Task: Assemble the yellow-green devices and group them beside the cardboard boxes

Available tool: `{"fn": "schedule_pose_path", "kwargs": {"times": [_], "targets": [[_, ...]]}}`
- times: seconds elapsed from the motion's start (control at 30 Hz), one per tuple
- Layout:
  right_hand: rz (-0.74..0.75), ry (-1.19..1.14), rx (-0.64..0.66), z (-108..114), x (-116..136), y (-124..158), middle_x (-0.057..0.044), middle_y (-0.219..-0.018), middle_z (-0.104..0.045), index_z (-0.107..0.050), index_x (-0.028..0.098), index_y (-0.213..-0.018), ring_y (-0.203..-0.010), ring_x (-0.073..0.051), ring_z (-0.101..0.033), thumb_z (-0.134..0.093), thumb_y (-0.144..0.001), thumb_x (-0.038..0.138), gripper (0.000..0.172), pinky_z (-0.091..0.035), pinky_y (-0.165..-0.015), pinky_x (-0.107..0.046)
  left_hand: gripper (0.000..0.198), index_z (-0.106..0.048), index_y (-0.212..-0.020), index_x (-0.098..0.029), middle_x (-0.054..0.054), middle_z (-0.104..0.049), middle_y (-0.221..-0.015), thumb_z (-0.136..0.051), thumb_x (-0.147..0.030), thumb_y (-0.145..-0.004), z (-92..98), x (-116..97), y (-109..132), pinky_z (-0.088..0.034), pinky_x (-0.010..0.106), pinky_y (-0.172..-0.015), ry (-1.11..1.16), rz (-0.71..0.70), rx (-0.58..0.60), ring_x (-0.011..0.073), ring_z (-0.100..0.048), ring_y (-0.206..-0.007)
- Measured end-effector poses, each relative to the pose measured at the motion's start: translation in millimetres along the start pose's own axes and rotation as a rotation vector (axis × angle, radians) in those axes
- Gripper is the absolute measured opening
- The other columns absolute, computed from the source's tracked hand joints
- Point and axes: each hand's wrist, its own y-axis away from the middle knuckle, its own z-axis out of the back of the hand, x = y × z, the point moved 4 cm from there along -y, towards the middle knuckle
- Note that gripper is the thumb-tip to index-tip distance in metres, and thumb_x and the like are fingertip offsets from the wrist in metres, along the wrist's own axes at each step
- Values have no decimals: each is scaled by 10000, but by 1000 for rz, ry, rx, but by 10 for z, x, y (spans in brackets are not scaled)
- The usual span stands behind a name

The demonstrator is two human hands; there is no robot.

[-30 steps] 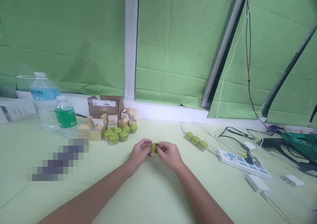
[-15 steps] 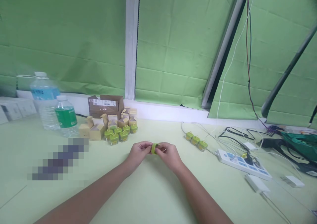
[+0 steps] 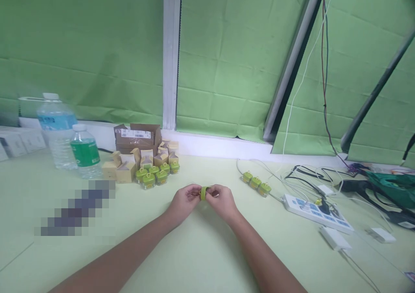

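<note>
Above the middle of the table, a small green lid (image 3: 203, 192) is tipped on its edge between my two hands. My left hand (image 3: 182, 203) pinches it from the left, fingertips closed at its side. From the right, my right hand (image 3: 223, 201) grips it with thumb and bent fingers. The fingers cover much of the piece, and whether a clear container is attached cannot be made out. Several small clear boxes with green lids (image 3: 148, 180) and loops on top cluster behind my left hand. Three similar green-lidded boxes (image 3: 255, 183) stand in a row to the right.
Opened small cartons (image 3: 126, 172) and a brown cardboard box (image 3: 134, 145) stand at the back left, beside two water bottles (image 3: 84, 154). A white power strip (image 3: 317, 213), tangled cables and a white adapter (image 3: 335, 238) lie on the right. A blurred patch covers something at left.
The green lid has turned slightly in my fingers and sits a little higher. My left fingertips have shifted along its side. The surrounding things stay put as the view moves slightly.
</note>
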Motion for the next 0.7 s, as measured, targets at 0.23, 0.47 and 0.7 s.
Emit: {"fn": "schedule_pose_path", "kwargs": {"times": [0.23,0.47,0.7], "targets": [[-6,29,-8,20,61,38,-7,-637,-666,-654,178,-668,-583,-135,-572,-629,-684,250,77,-427,-559,-226,209,-734,-994,-179,68,-746,-958,-624,-227,-823,0,-9,39,-559,368,-888,-136,-31,74,227,-698,-939],[6,61,4,26,89,74,8,-647,-643,-572,196,-655,-576,-130,-558,-577,-654,216,21,-417,-542,-223,597,-527,-1357,-231,116,-610,-1273,-645,-175,-774,-91,-175,145,-558,314,-769,-301,-165,69,235,-626,-1049],[97,151,40,-39,196,140,26,-595,-581,-480,214,-606,-545,-121,-509,-559,-646,198,90,-376,-509,-225,395,-654,-1101,-239,68,-638,-1131,-559,-77,-753,-153,-388,180,-514,327,-836,-457,-277,131,214,-611,-969]]}}
